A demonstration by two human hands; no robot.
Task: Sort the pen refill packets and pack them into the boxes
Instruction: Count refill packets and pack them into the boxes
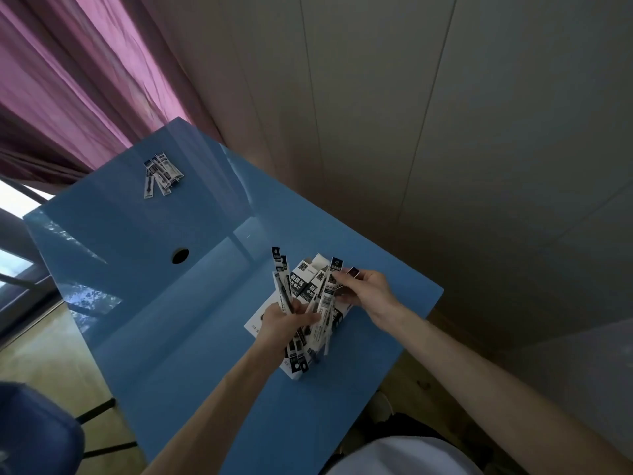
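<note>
Head view: left hand [279, 323] gripping a fanned bunch of refill packets [282, 286] just above the white boxes [310, 279] on the blue desk [191, 303]; right hand [366, 293] pinching one packet [329, 286] over those boxes. Box contents hidden behind hands and packets. Beyond the boxes, near the desk's far corner, a small packet pile [161, 174].

a glossy blue table [164, 303] with a round cable hole [180, 256] is seen, purple curtains [68, 80] hung behind it, beige wall panels [445, 132] alongside, a dark blue chair [34, 430] tucked lower left.
</note>
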